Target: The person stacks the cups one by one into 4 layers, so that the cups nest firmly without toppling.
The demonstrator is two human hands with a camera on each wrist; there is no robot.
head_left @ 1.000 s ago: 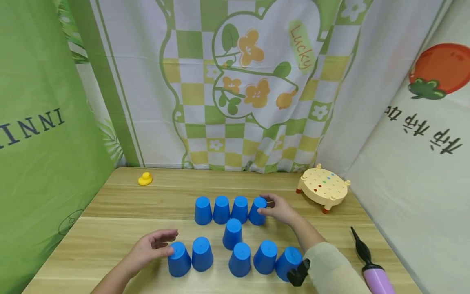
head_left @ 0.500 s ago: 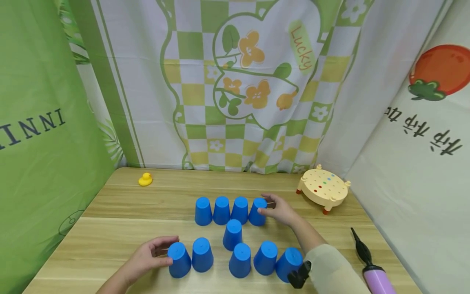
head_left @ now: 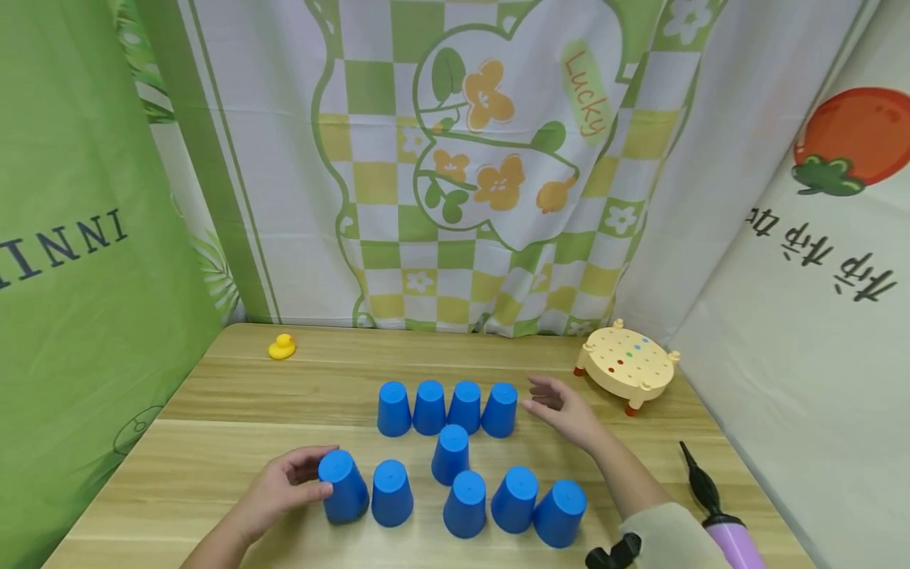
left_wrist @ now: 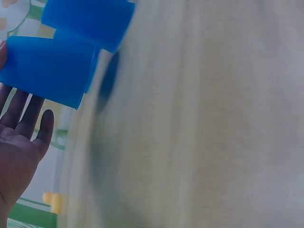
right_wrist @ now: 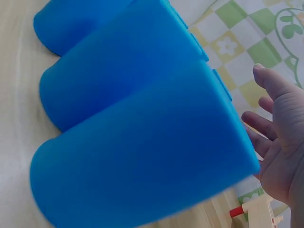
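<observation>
At the front left, my left hand (head_left: 280,491) grips the leftmost blue cup (head_left: 344,490) between thumb and fingers. That cup (left_wrist: 45,69) is upside down, slightly tilted, and its rim looks raised off the table in the left wrist view. Beside it stands another inverted blue cup (head_left: 392,494). My right hand (head_left: 569,415) hovers with loose fingers to the right of the back row's end cup (head_left: 500,411), apart from it and holding nothing. In the right wrist view, large blue cups (right_wrist: 142,156) fill the foreground, with the hand (right_wrist: 282,142) behind them.
Several more inverted blue cups stand in the back row (head_left: 430,408), in the middle (head_left: 451,456) and at the front right (head_left: 515,500). A yellow rubber duck (head_left: 282,347) sits back left. A round pegged stool (head_left: 627,363) and a purple-black pump (head_left: 732,537) lie right.
My right hand has let go of the back row's end cup and moved right. My left hand has closed round the leftmost front cup and lifted it slightly.
</observation>
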